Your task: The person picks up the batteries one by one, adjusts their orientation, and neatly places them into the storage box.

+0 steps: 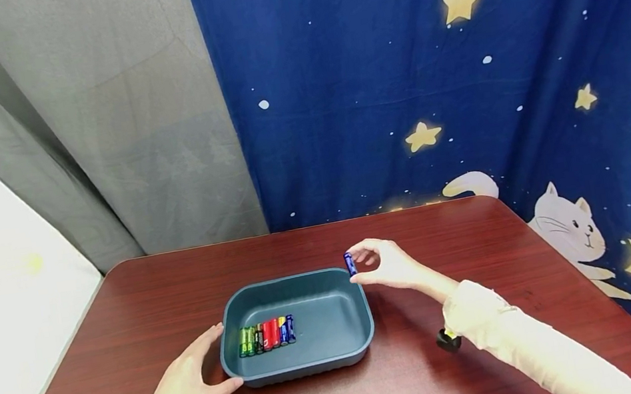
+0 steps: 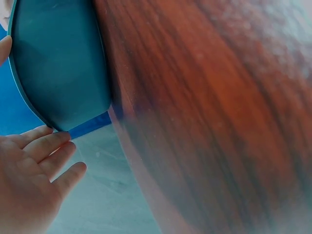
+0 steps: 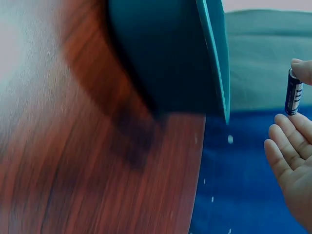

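Note:
A blue battery [image 1: 350,264] is pinched upright between thumb and fingertips of my right hand [image 1: 387,264], just over the right far corner of a teal plastic basin [image 1: 338,360]. In the right wrist view the battery [image 3: 293,92] stands between the thumb and a fingertip, its other fingers stretched out. Inside the basin, on the left, lies a side-by-side row of batteries [image 1: 267,335]: green, black, red and blue ones. My left hand [image 1: 186,377] spans the basin's left end, fingertips at the rim and thumb at the near corner. The left wrist view shows these fingers nearly straight.
The basin stands on a reddish-brown wooden table [image 1: 172,298]. Behind the table hang a grey curtain [image 1: 157,145] and a blue starry curtain [image 1: 365,116]. A small dark device [image 1: 448,340] sits under the right sleeve [image 1: 509,324].

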Motion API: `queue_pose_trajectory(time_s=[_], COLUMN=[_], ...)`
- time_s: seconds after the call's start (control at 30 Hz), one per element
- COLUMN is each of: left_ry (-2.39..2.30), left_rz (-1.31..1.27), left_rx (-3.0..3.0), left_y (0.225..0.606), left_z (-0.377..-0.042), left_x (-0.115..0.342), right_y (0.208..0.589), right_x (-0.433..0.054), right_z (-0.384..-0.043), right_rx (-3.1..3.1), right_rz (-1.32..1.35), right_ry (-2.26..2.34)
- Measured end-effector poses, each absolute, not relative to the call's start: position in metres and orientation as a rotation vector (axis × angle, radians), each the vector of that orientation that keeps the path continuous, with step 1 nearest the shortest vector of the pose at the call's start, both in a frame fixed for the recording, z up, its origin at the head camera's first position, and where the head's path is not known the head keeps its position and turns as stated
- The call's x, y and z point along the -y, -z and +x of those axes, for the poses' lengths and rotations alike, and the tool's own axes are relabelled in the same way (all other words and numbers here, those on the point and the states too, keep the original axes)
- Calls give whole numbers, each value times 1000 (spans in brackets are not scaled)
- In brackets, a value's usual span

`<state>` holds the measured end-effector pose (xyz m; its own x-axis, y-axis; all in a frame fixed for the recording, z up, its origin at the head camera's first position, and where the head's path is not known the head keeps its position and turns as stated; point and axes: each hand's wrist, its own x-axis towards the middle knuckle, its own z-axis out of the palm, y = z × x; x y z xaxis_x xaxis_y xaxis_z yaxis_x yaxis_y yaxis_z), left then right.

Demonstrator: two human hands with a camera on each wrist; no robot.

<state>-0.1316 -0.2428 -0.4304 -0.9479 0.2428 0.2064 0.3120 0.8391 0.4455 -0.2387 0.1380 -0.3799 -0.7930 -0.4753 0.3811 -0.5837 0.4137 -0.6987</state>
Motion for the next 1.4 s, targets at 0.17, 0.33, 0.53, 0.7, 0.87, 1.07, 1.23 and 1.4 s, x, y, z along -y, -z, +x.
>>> queue_pose_trajectory(time_s=[0.17,0.33,0.53,0.7,0.87,1.07,1.23,1.4], left_ry=[737,736,729,739,735,736,744,755], left_rz=[-432,-427,-426,-426,-423,-421,-417,-417], left_rx=[2874,2882,2882,2882,2885,2890,2892,2886], left_y=[432,432,431,432,432,431,431,431], left_z=[-132,-132,-133,-132,-132,-133,-133,-132], left_x=[243,243,243,243,243,243,243,243], right_y=[389,390,393,397,400,400,406,414], right_x=[-118,-100,-84,-71,-59,-47,-37,-32], right_z=[-238,-233,-231,-232,-230,-226,-226,-226], right_rx=[2597,2636,2653,2725,2800,2835,2891,2939], right_rz=[1014,1025,1059,1060,1069,1074,1037,1025], right_ry=[-1295,-1272,-1246,-1124,-1020,-1022,-959,-850])
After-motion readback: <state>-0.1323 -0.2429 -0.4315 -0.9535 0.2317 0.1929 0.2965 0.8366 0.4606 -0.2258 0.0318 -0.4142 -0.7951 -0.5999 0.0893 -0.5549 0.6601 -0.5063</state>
